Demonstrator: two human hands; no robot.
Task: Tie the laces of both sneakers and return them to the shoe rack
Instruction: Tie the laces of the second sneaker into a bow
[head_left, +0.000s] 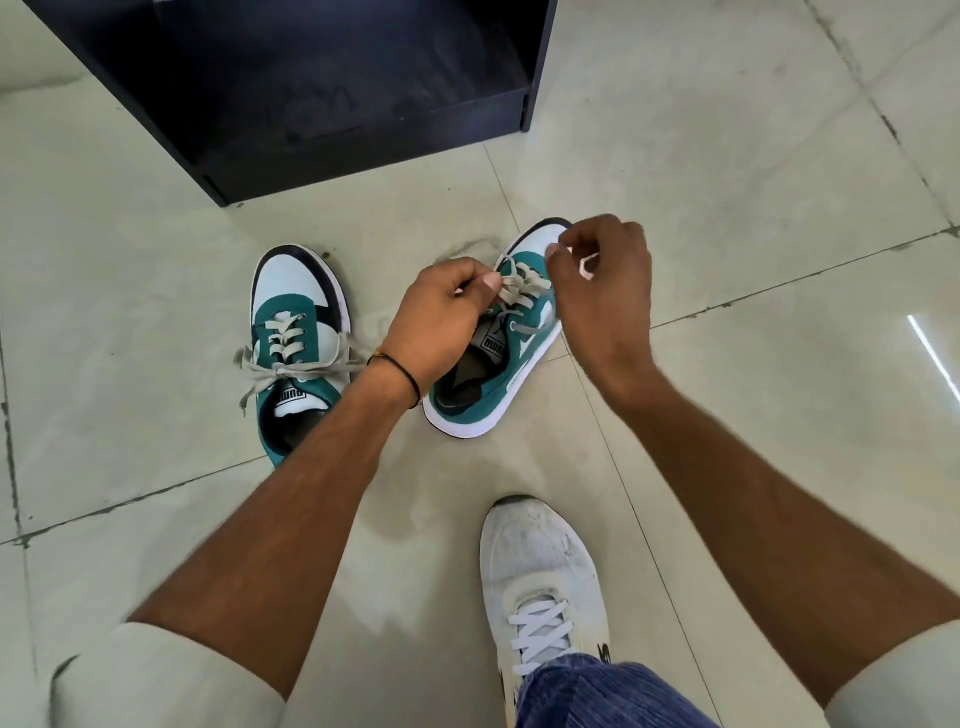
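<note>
your left hand and right hand each pinch an end of the grey flat laces of the teal-and-white suede sneaker directly beneath them, its long axis slanting toward your right; the lace spans between both hands, so pull outward.

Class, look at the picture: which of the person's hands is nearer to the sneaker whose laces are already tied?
Left. The left hand is just right of the tied sneaker; the right hand is beyond the untied sneaker.
</note>
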